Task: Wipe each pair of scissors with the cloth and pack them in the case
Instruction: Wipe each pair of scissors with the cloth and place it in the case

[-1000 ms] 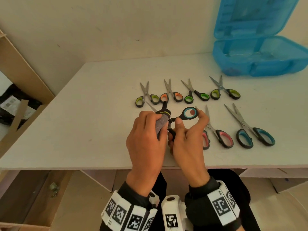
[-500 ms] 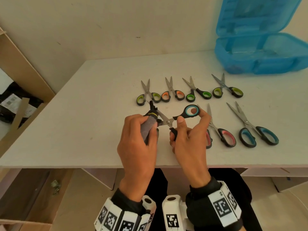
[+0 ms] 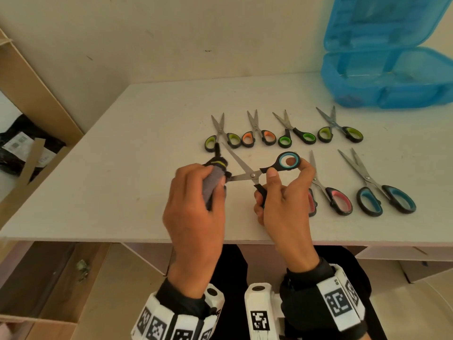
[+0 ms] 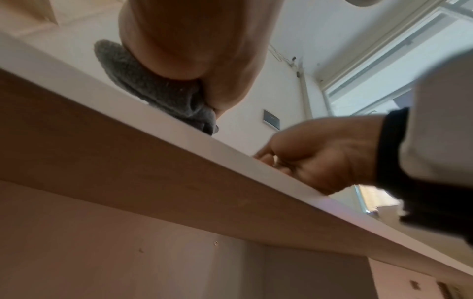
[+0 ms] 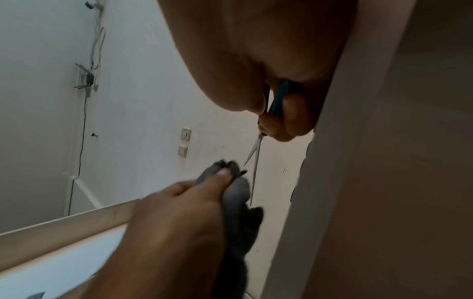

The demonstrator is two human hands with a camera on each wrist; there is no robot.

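The left hand (image 3: 193,204) is clenched round a folded grey cloth (image 3: 212,185), which swallows the tip of one blade, so that tip cannot be seen. Most of the cloth is buried in the fist; in the left wrist view only its fuzzy underside (image 4: 158,89) shows above the table edge (image 4: 179,129). The blue-handled scissors (image 3: 255,174) are held spread open just above the white table (image 3: 122,168), their steel blades crossing at the pivot; the free blade points up and left toward a row of four small scissors (image 3: 282,133). The right hand (image 3: 284,200) grasps the handles: the thumb and a finger pinch the upper black loop with its blue-and-white ring, while the lower loop is hidden in the curled fingers. Behind this hand, the pink-handled scissors (image 3: 335,197) are partly covered. Further right lie large blue-handled scissors (image 3: 382,195). The open blue case (image 3: 392,79) is cut off by the frame's right edge.
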